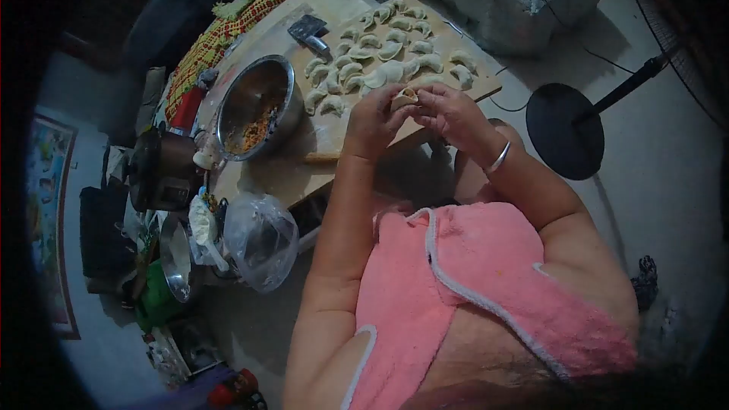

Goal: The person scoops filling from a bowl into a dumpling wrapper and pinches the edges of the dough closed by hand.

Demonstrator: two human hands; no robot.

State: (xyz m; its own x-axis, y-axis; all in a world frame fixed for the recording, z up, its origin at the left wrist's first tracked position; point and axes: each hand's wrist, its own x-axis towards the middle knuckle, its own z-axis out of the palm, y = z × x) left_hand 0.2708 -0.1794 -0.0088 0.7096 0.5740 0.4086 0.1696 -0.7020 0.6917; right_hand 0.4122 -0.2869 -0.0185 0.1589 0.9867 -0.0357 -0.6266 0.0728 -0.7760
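Observation:
Between my two hands, above the near edge of the wooden board, is a dumpling (408, 96) with orange-brown filling showing in its opening. My left hand (377, 118) pinches its left side. On the other side, the fingers of my right hand (449, 111) press the wrapper; a silver bangle is on that wrist. Several folded dumplings (368, 42) lie in rows on the floured board (448, 30) just beyond my hands. To the left stands a metal bowl (287, 106) with orange-brown filling (257, 133) and something upright in it.
A cleaver (307, 33) lies past the bowl. A rolling pin (322, 158) rests near the board's front edge. Left are a dark cooker (161, 171), a clear plastic bag (262, 241) and a metal basin (176, 258). A fan's round base (566, 130) stands on the right.

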